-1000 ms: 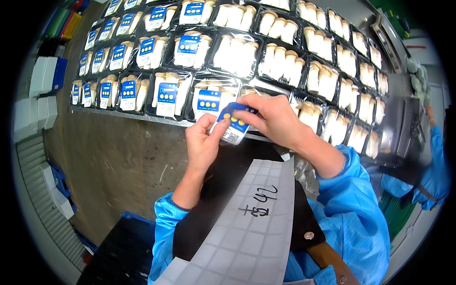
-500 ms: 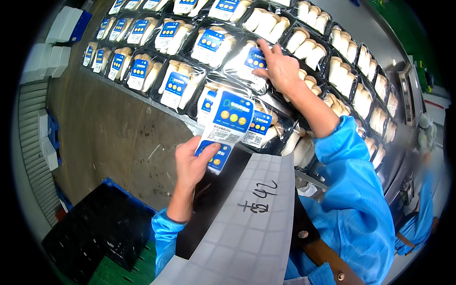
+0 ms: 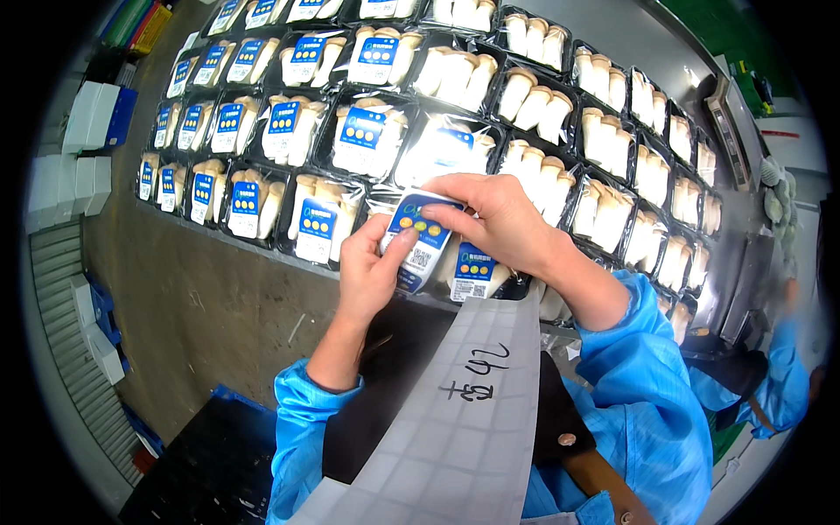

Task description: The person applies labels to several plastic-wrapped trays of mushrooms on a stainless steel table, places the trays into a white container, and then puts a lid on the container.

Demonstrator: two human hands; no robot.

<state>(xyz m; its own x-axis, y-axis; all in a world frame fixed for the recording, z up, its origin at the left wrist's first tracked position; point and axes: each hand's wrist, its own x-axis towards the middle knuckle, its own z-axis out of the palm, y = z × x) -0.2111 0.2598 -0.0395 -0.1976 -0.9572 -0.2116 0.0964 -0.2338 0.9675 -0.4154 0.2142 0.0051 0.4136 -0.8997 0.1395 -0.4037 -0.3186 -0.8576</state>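
Head-worn fisheye view, facing down

Metal table (image 3: 634, 39), its bare grey surface showing at the upper right, is supporting black trays (image 3: 536, 107) in close-set rows running from left to right. Each clearly visible tray is holding pale, thick-stemmed mushrooms (image 3: 600, 79) beneath glossy clear film (image 3: 430, 150). Trays toward the left are bearing blue-and-white labels (image 3: 318, 229); those toward the right are showing plain film. The nearest row is lying along the front edge, neighbouring trays touching or sitting just beside one another.
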